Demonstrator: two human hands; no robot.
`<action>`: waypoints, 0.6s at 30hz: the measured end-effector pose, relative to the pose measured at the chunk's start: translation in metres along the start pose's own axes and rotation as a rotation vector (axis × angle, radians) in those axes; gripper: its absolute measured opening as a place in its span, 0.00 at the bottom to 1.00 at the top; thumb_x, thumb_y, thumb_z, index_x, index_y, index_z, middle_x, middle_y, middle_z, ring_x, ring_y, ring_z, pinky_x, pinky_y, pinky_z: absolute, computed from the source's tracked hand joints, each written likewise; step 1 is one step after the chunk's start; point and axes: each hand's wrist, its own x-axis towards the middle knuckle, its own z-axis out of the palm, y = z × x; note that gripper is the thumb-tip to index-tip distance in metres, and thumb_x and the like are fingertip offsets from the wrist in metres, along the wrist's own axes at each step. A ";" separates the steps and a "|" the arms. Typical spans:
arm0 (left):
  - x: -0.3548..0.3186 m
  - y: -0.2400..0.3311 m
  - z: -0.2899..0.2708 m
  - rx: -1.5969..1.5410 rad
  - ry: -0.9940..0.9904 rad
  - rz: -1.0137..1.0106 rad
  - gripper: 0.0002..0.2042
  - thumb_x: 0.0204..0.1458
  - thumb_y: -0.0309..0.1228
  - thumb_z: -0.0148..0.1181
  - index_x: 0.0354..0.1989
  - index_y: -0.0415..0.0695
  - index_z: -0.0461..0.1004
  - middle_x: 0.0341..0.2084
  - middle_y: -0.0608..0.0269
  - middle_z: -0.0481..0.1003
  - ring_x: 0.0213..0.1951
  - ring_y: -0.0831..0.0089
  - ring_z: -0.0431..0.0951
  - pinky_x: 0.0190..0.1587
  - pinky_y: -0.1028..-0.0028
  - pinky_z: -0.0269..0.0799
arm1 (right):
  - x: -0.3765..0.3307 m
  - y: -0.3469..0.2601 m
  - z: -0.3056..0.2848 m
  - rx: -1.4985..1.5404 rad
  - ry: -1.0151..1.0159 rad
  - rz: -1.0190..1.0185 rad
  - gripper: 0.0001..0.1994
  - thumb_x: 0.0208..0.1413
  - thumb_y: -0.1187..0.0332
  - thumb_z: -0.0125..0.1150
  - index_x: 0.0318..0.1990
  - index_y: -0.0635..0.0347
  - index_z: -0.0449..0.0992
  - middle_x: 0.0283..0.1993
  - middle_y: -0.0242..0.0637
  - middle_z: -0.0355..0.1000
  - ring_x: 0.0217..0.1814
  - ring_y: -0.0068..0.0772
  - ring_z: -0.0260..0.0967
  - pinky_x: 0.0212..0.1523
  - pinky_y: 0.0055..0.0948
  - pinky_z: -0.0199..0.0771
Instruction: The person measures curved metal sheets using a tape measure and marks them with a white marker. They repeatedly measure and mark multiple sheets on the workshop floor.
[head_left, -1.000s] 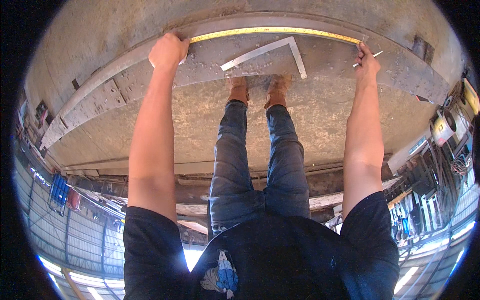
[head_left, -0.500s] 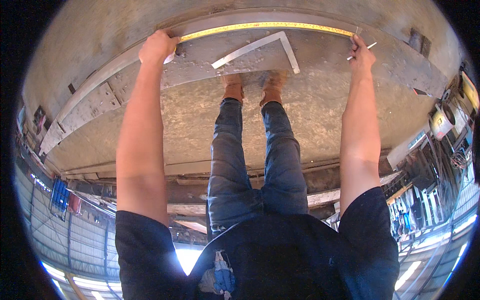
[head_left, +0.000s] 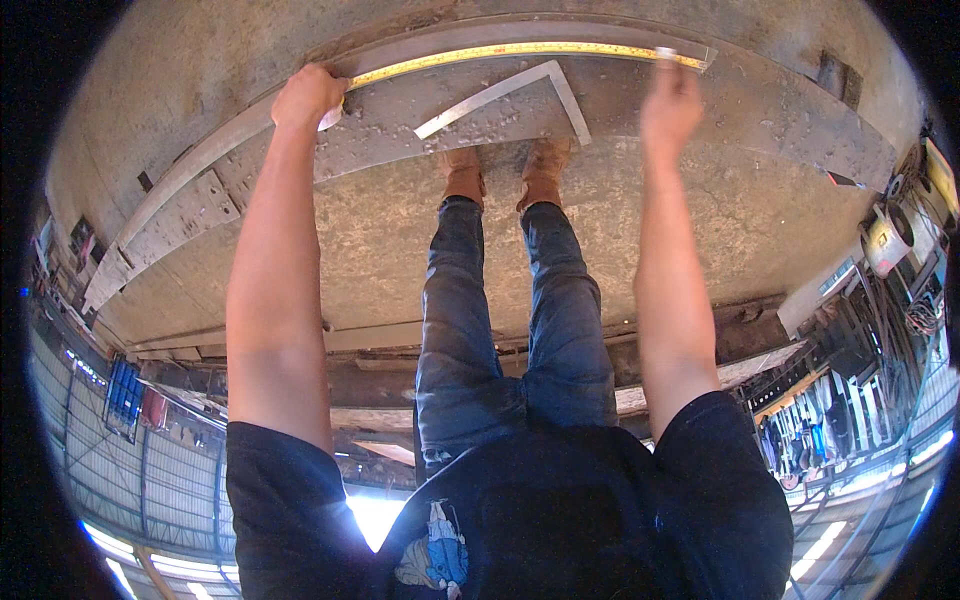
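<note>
Your hands are stretching a yellow tape measure [head_left: 520, 50] along the long steel plate [head_left: 400, 130]: left hand [head_left: 308, 95] closed on its case, right hand [head_left: 670, 105] pinching the thin, bendy, springy tip. A steel square [head_left: 515, 90] is lying nearby.

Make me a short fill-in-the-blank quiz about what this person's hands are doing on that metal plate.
1. The left hand and the right hand stretch a ____ tape measure between them.
2. The tape runs along the far edge of the steel plate, beyond the person's ____.
3. The L-shaped steel square lies flat on the plate between the two ____.

Missing words: yellow; boots; hands
</note>
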 end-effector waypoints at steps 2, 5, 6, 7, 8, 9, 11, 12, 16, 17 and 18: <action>0.002 -0.001 0.001 -0.002 0.011 -0.004 0.22 0.53 0.47 0.60 0.54 0.52 0.78 0.54 0.56 0.77 0.56 0.56 0.77 0.56 0.58 0.73 | -0.037 -0.028 0.024 -0.087 -0.154 -0.177 0.19 0.64 0.53 0.56 0.43 0.63 0.78 0.39 0.53 0.78 0.41 0.54 0.77 0.40 0.48 0.74; -0.005 0.017 -0.011 0.020 -0.027 -0.023 0.23 0.52 0.46 0.59 0.54 0.48 0.78 0.53 0.54 0.78 0.56 0.55 0.77 0.55 0.58 0.74 | -0.060 -0.055 0.051 -0.200 -0.303 -0.312 0.16 0.60 0.55 0.59 0.41 0.60 0.79 0.36 0.50 0.78 0.38 0.55 0.77 0.37 0.49 0.75; -0.004 0.013 -0.010 0.013 -0.026 -0.015 0.23 0.52 0.46 0.59 0.54 0.48 0.78 0.53 0.53 0.78 0.56 0.55 0.77 0.55 0.58 0.74 | -0.064 -0.060 0.057 -0.218 -0.361 -0.339 0.15 0.59 0.55 0.60 0.40 0.59 0.79 0.34 0.48 0.78 0.36 0.55 0.77 0.37 0.49 0.76; -0.002 0.011 -0.008 0.006 -0.024 -0.007 0.23 0.52 0.45 0.59 0.54 0.47 0.78 0.53 0.53 0.78 0.56 0.55 0.78 0.55 0.57 0.74 | -0.066 -0.063 0.063 -0.241 -0.378 -0.339 0.15 0.58 0.56 0.61 0.39 0.59 0.79 0.33 0.48 0.78 0.35 0.54 0.77 0.36 0.49 0.76; -0.001 0.007 -0.007 -0.001 -0.022 0.002 0.23 0.52 0.44 0.58 0.54 0.46 0.78 0.53 0.53 0.78 0.55 0.55 0.78 0.54 0.57 0.75 | -0.067 -0.067 0.070 -0.264 -0.396 -0.339 0.14 0.57 0.56 0.62 0.39 0.58 0.79 0.31 0.47 0.78 0.35 0.54 0.77 0.36 0.49 0.76; 0.000 0.007 -0.008 -0.003 -0.033 0.002 0.23 0.52 0.44 0.58 0.54 0.46 0.78 0.53 0.53 0.78 0.55 0.55 0.78 0.54 0.58 0.75 | -0.066 -0.067 0.076 -0.293 -0.410 -0.337 0.14 0.56 0.56 0.63 0.38 0.58 0.79 0.30 0.47 0.78 0.34 0.54 0.77 0.35 0.49 0.76; 0.001 0.008 -0.009 -0.007 -0.053 0.003 0.23 0.52 0.44 0.58 0.54 0.47 0.78 0.53 0.53 0.77 0.55 0.55 0.78 0.54 0.58 0.75 | -0.066 -0.065 0.085 -0.301 -0.390 -0.343 0.14 0.58 0.55 0.62 0.37 0.57 0.79 0.29 0.46 0.79 0.34 0.54 0.77 0.35 0.48 0.76; 0.001 0.007 -0.008 -0.016 -0.042 0.009 0.22 0.52 0.43 0.58 0.54 0.47 0.78 0.54 0.53 0.77 0.56 0.55 0.78 0.54 0.58 0.75 | -0.067 -0.066 0.087 -0.305 -0.381 -0.345 0.14 0.59 0.54 0.61 0.36 0.56 0.80 0.29 0.45 0.79 0.34 0.54 0.77 0.34 0.48 0.76; 0.001 0.004 -0.007 -0.027 -0.033 -0.002 0.22 0.52 0.42 0.57 0.54 0.48 0.78 0.54 0.54 0.77 0.56 0.55 0.78 0.54 0.58 0.74 | -0.068 -0.069 0.092 -0.339 -0.372 -0.380 0.12 0.57 0.57 0.62 0.36 0.57 0.78 0.27 0.47 0.77 0.32 0.54 0.77 0.34 0.50 0.77; 0.001 0.004 -0.008 -0.022 -0.040 -0.014 0.22 0.52 0.42 0.57 0.54 0.48 0.78 0.54 0.54 0.77 0.56 0.55 0.78 0.55 0.58 0.74 | -0.068 -0.071 0.094 -0.360 -0.371 -0.383 0.12 0.57 0.57 0.62 0.36 0.57 0.78 0.27 0.47 0.78 0.31 0.54 0.77 0.33 0.50 0.77; 0.000 0.006 -0.010 -0.028 -0.043 -0.009 0.22 0.52 0.41 0.57 0.54 0.48 0.78 0.54 0.54 0.77 0.56 0.55 0.77 0.55 0.58 0.74 | -0.067 -0.070 0.094 -0.384 -0.368 -0.382 0.12 0.57 0.57 0.62 0.36 0.56 0.78 0.27 0.47 0.78 0.31 0.54 0.78 0.33 0.50 0.77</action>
